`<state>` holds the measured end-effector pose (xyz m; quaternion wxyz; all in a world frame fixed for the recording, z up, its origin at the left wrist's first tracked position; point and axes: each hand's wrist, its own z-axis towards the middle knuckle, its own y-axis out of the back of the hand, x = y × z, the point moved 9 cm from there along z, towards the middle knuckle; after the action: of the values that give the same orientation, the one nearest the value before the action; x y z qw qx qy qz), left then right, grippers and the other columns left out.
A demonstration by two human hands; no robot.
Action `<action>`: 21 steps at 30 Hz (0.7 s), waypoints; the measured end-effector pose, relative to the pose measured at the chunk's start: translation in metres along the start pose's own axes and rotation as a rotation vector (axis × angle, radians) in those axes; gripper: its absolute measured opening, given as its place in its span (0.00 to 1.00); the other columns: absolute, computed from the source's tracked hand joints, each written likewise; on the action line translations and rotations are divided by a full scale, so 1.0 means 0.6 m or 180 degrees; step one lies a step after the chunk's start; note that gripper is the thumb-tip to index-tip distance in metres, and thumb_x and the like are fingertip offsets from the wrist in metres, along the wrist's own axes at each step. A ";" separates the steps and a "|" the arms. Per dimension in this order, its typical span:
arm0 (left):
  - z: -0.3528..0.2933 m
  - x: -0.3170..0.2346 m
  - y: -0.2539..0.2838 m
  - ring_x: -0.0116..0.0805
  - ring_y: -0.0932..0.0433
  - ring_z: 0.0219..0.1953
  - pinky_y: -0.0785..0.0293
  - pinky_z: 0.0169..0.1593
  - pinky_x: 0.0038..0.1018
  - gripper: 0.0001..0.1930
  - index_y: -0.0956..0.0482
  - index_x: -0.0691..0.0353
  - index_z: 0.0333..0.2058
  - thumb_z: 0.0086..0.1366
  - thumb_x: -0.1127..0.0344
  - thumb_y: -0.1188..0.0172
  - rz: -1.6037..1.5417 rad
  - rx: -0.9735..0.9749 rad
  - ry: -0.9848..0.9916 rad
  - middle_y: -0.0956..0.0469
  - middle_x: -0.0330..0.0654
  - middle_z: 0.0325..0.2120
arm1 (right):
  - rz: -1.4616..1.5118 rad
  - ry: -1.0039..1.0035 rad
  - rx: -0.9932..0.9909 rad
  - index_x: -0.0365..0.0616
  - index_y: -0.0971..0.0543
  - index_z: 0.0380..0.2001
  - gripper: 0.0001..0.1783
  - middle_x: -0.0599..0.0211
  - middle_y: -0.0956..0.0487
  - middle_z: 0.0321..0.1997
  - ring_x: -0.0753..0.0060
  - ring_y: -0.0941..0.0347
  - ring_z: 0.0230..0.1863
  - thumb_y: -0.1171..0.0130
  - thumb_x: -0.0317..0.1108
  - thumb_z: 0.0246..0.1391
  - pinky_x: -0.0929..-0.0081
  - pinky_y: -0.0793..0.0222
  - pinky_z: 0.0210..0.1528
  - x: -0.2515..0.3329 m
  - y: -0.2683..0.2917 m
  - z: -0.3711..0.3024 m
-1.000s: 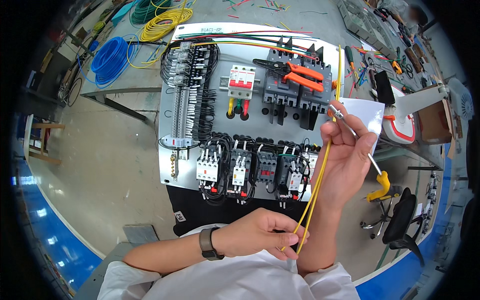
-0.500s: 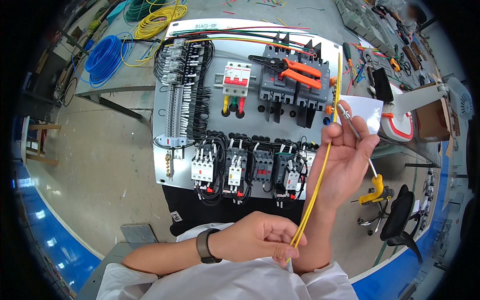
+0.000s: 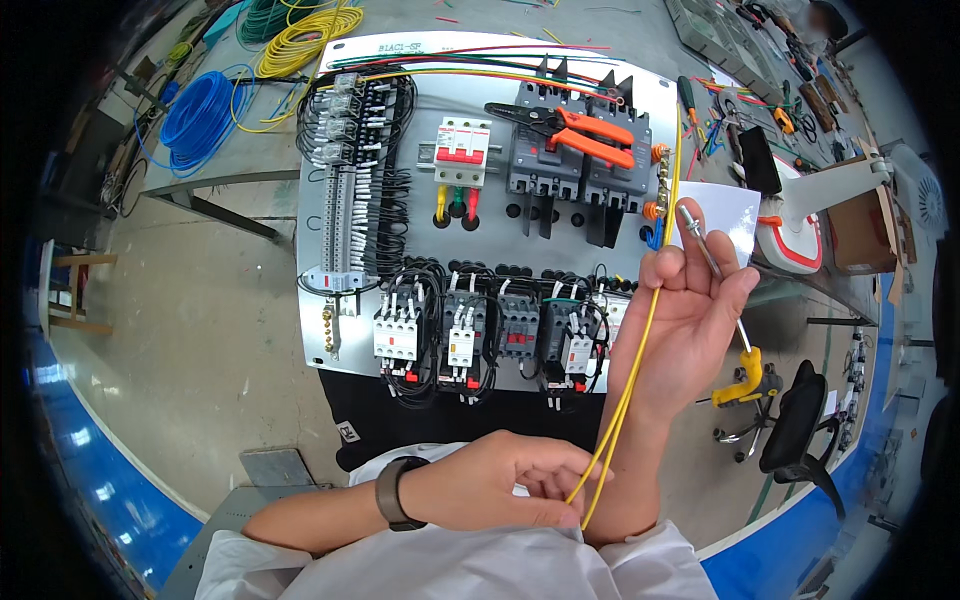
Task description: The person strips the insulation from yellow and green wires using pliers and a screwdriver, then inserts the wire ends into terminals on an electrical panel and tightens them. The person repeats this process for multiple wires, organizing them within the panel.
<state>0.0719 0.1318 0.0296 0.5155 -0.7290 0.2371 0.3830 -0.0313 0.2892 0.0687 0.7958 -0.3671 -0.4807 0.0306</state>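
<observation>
My left hand (image 3: 510, 480) is low in front of my shirt, thumb and curled fingers loosely around the lower ends of yellow wires (image 3: 628, 390). These wires run up across my right forearm to my right hand (image 3: 690, 290). My right hand is palm up, its fingers curled around the wires and a tool with a metal shaft (image 3: 741, 333). A threaded-looking tip pokes out above the fingers; below the palm the shaft meets a yellow handle-like part (image 3: 742, 378). Beyond my hands lies a grey mounting panel (image 3: 400, 225) with a red-and-white breaker (image 3: 461, 152) and dark breakers (image 3: 545, 180).
Orange-handled pliers (image 3: 590, 138) rest on the dark breakers. Contactors (image 3: 397, 335) with black wiring line the panel's near edge; terminal blocks (image 3: 340, 220) stand at its left. Blue (image 3: 195, 122) and yellow (image 3: 310, 40) wire coils lie far left. A wheeled chair (image 3: 800, 430) stands right.
My left hand has shifted slightly left and its pinch has loosened, with the lower wire ends now spread apart. My right hand stays nearly still. The whole view has shifted slightly.
</observation>
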 end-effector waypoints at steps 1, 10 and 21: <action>-0.001 -0.003 -0.003 0.23 0.17 0.43 0.20 0.48 0.25 0.21 0.23 0.65 0.59 0.69 0.71 0.33 -0.0010 0.0045 0.0064 0.15 0.39 0.42 | -0.0047 0.0048 0.0026 0.38 0.23 0.54 0.26 0.38 0.22 0.60 0.73 0.27 0.39 0.60 0.50 0.79 0.74 0.30 0.46 0.002 -0.001 0.000; -0.006 0.024 -0.016 0.21 0.19 0.43 0.22 0.50 0.24 0.16 0.25 0.64 0.53 0.69 0.74 0.35 -0.0373 -0.0268 0.0065 0.17 0.37 0.41 | -0.0258 0.0269 0.0093 0.36 0.23 0.54 0.27 0.35 0.22 0.61 0.72 0.25 0.37 0.60 0.51 0.78 0.75 0.29 0.45 0.010 -0.005 -0.002; -0.013 0.005 -0.019 0.23 0.19 0.45 0.22 0.51 0.24 0.22 0.27 0.64 0.60 0.70 0.72 0.34 -0.0358 -0.0115 0.0008 0.17 0.38 0.45 | -0.0322 0.0273 0.0055 0.37 0.23 0.53 0.27 0.38 0.21 0.60 0.74 0.27 0.36 0.60 0.50 0.79 0.75 0.30 0.44 0.018 0.003 -0.002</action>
<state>0.0845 0.1289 0.0353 0.5226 -0.7508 0.1895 0.3567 -0.0244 0.2941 0.0752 0.8193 -0.3364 -0.4638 -0.0212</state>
